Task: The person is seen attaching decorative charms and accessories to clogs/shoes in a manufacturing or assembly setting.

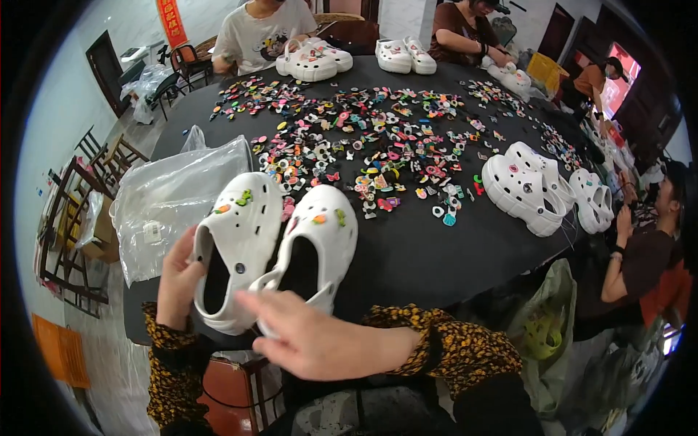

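Observation:
Two white clogs stand side by side at the near edge of the black table, toes pointing away from me. The left clog (247, 240) carries orange and green charms on its toe and a dark round rivet at its strap. Beside it, the right clog (336, 240) has similar orange and green charms. My left hand (178, 276) grips the left clog's outer side, thumb toward its opening. Over the heels of both clogs reaches my right hand (313, 334), its fingers stretched out and apart, slightly blurred. Part of the heels is hidden behind it.
Many loose shoe charms (320, 152) spread over the black table (429, 254). A clear plastic bag (167, 203) lies left of the clogs. More white clogs (527, 185) stand at right and others (313, 59) at the far edge. Several people work around the table.

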Available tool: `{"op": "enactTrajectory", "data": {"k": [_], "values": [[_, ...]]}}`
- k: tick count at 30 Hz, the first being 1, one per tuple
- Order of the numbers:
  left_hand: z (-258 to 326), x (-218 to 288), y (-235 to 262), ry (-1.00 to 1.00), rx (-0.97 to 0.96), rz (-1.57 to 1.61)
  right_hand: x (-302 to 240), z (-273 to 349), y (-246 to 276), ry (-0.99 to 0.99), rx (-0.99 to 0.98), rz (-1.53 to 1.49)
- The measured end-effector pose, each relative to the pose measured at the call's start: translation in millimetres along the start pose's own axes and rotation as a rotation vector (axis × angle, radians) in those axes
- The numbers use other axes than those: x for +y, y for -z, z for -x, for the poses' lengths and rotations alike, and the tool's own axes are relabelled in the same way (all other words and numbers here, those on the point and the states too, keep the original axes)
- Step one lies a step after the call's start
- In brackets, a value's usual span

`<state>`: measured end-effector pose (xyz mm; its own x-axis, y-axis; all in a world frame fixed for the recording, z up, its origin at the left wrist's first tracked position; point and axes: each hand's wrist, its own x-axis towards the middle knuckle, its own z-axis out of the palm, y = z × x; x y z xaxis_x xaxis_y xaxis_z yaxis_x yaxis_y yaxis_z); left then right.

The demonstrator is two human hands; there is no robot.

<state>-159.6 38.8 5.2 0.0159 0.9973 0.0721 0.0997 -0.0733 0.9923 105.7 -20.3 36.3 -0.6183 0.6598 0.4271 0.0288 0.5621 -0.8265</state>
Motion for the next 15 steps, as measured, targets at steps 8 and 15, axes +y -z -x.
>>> {"op": "enactTrajectory", "data": {"k": [8,15], "values": [[22.3,30.4,-10.7,-0.497,0.237,-1.016,2.0,-14.8,29.0,0.291,0.030,0.662],[83.1,63.4,-87.4,-0.577,-0.026,-0.869,69.6,-31.6,156.2,-0.198,0.402,0.321]]}}
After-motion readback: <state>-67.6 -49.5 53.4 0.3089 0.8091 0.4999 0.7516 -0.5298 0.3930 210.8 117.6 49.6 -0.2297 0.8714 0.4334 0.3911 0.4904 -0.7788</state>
